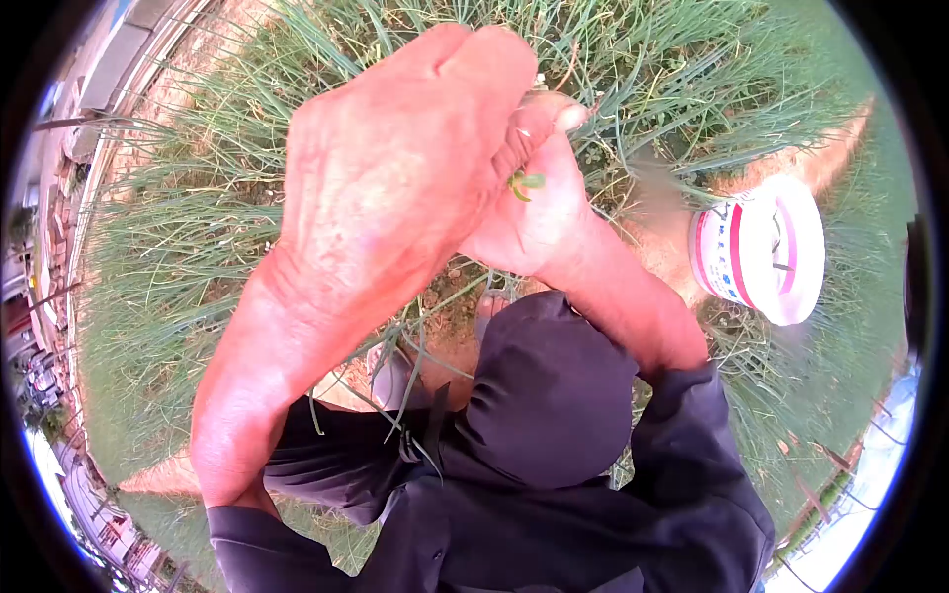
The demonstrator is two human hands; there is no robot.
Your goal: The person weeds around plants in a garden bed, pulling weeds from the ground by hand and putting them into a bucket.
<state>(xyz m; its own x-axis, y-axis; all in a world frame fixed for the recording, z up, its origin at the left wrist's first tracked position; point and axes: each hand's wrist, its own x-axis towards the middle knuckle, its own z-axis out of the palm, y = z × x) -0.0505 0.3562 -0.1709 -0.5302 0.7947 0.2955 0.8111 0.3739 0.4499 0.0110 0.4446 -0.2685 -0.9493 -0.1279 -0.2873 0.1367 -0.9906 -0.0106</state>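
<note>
My left hand (386, 148) is raised close to the camera, back turned up, with its fingers curled closed. Pressed against it from the right is my right hand (544, 203), its palm side partly showing and its fingers bent and mostly covered by the left. A small green sprig (527, 184) sticks out between the two hands; which one grips it is hidden. Long thin green leaves (420, 341) droop below the hands over my lap, and I cannot tell whether they are held.
Dense rows of onion-like plants (198, 257) surround me. To the right a white bucket (736, 252) with a red band lies tilted, its mouth facing right. My dark-clothed knee (554, 395) is bent beneath my arms. A concrete edging (114, 69) runs along the left.
</note>
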